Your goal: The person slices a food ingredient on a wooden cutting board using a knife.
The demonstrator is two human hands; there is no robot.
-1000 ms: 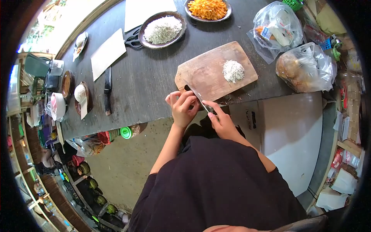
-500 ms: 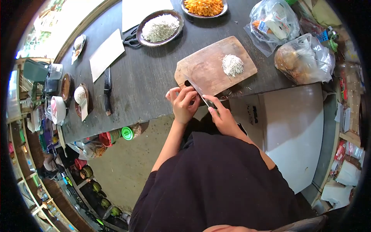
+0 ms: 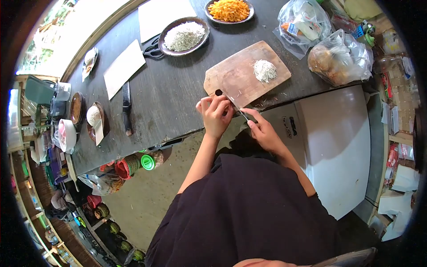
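My right hand [image 3: 264, 133] grips a knife [image 3: 235, 103], its thin blade lying along the near left edge of the wooden cutting board [image 3: 240, 75]. Just left of the blade, beside the board's handle hole, my left hand [image 3: 216, 115] has its fingers curled together; whatever they hold is too small or hidden to make out. A small heap of white shreds [image 3: 265, 71] sits on the right part of the board. Beyond the board stands a dark plate of white shreds [image 3: 184, 36], and farther right a plate of orange pieces [image 3: 229, 10].
Plastic bags [image 3: 341, 58] lie at the table's right. To the left are a grater [image 3: 126, 109], a white sheet [image 3: 123, 69], scissors and a small dish with a white ball [image 3: 94, 115]. A white box-like surface [image 3: 338, 147] stands below the table's right edge.
The view has shifted slightly. Both hands stay close together at the board's near left corner, and the knife remains in my right hand.
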